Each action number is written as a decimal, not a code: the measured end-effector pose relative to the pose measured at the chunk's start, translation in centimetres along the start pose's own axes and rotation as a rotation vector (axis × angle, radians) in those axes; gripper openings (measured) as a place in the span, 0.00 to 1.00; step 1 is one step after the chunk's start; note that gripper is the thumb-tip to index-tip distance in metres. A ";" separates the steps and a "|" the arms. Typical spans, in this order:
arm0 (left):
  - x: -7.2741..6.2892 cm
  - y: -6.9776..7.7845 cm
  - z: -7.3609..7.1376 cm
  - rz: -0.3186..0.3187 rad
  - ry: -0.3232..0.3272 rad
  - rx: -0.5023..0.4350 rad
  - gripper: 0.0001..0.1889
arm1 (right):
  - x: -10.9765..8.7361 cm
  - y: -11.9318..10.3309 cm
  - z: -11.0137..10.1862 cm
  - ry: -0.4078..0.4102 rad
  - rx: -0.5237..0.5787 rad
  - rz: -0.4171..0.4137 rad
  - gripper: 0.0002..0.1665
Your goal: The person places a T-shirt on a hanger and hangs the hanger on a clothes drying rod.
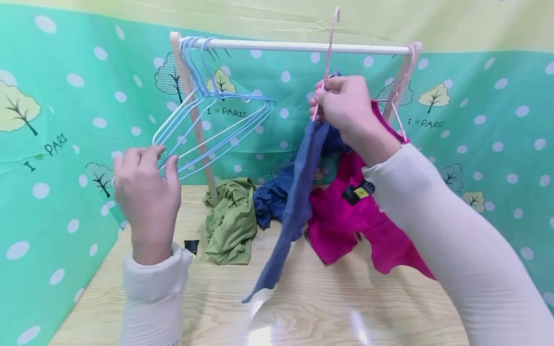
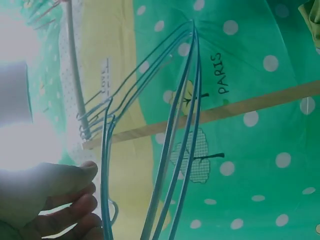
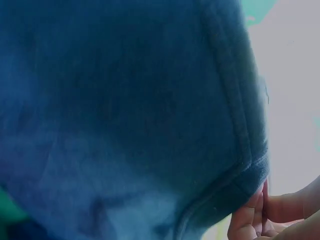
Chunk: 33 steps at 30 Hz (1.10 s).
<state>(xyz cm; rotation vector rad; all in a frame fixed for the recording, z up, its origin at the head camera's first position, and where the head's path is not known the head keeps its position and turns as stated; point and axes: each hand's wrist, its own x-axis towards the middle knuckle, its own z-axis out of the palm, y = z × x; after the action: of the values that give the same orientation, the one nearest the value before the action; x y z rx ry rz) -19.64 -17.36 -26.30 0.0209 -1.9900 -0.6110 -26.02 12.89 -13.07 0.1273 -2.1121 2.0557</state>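
Hanger [image 1: 329, 55] pinched in my right hand [image 1: 346, 103]; blue garment [image 1: 298, 187] on it, before rail [image 1: 281, 46]; left hand [image 1: 146, 192] loose beside blue hangers [image 1: 199, 90]; likely hanging-up step; hook [image 1: 337, 14] needs setting over rail

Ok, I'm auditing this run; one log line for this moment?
right hand: grips pink hanger, blue garment on it, hook off rail | left hand: at blue hangers on rail
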 end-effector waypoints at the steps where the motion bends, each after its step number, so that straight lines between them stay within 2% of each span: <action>1: 0.0 0.0 0.1 -0.010 -0.006 0.007 0.14 | 0.2 -0.4 -0.4 0.000 -0.026 0.011 0.10; 7: 0.0 -0.5 0.4 -0.028 -0.009 0.029 0.14 | 0.8 -3.3 -3.1 -0.014 -0.277 0.034 0.20; 11: 0.0 -0.7 0.8 -0.017 -0.040 0.054 0.13 | 1.1 -5.1 -4.5 -0.028 -0.458 0.062 0.25; 17: -0.1 -0.8 1.3 -0.027 -0.078 0.042 0.10 | 1.5 -6.3 -6.0 -0.082 -0.764 0.038 0.26; 20: -0.1 -0.9 1.5 -0.035 -0.102 0.040 0.10 | 2.1 -6.5 -6.9 -0.092 -0.855 0.024 0.26; 26: -0.1 -0.9 1.6 -0.052 -0.154 0.041 0.10 | 3.4 -6.7 -9.2 -0.092 -0.939 0.033 0.25; 33: -0.1 -0.7 1.7 -0.056 -0.168 0.037 0.10 | 3.8 -6.7 -11.4 -0.069 -1.077 -0.019 0.21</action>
<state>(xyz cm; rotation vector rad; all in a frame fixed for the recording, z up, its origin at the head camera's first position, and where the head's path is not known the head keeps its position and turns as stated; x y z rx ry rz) -21.16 -17.18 -27.31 0.0495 -2.1692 -0.6286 -27.54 24.24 -5.51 0.0510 -2.8890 0.6771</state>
